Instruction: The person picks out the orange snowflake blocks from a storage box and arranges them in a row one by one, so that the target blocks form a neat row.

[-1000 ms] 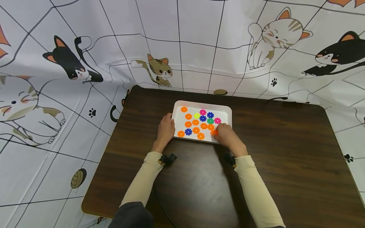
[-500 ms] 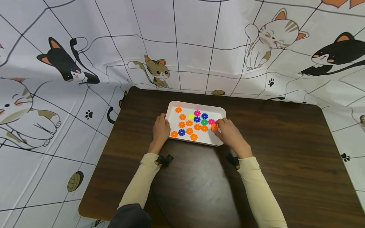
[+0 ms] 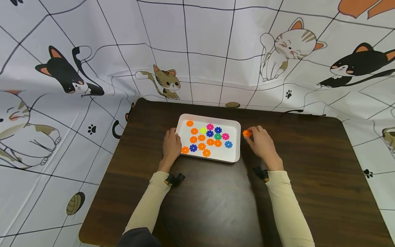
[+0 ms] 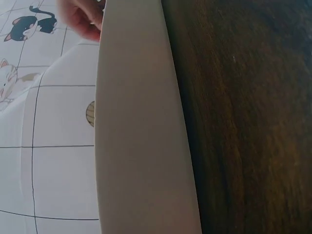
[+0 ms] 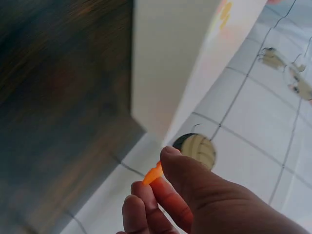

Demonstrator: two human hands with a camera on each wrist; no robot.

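In the head view a shallow white tray (image 3: 236,151) lies on the dark wooden table, with several notched plastic discs spread flat in it. Many are orange, like one orange disc (image 3: 201,146); others are dark blue, pink, green and yellow. A light blue disc (image 3: 228,144) lies near the tray's right end. My left hand (image 3: 171,145) holds the tray's left edge, thumb at the rim. Just outside the right edge, my right hand (image 3: 261,144) pinches an orange notched disc (image 3: 246,133). In the right wrist view thumb and fingers grip this orange disc (image 5: 153,174) edge-on.
The dark wooden table (image 3: 308,171) extends to both sides of the tray. Behind it and to the left hangs a white cloth (image 3: 210,31) printed with cats and grid lines. A thin dark cable runs along the table near the left forearm.
My right hand has picked the orange disc up from the tray's right part and carried it right, past the edge. The light blue disc now shows there. My left hand stays at the tray.
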